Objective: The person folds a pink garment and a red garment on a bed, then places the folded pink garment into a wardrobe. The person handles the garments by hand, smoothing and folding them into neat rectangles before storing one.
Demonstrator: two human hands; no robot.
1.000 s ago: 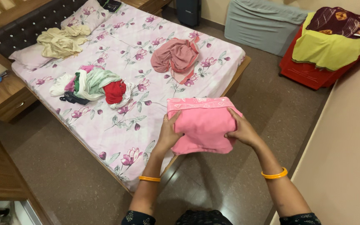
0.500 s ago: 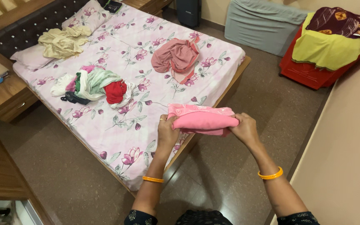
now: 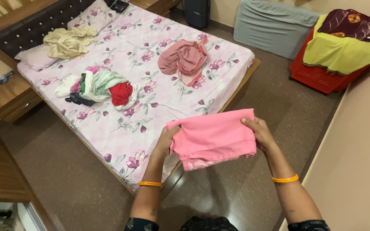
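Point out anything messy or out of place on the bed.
Three loose heaps lie unfolded on the bed: a cream garment on the pillow, a mixed pile mid-bed, and a crumpled dusty-pink cloth towards the foot.

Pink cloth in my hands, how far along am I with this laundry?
Done: nothing shows as a finished stack on the bed. In hand: the pink cloth, folded over, gripped at its sides by the left hand and right hand above the bed's corner. Left: the mixed pile, the rose garment and the cream garment lie unfolded, so most remains.
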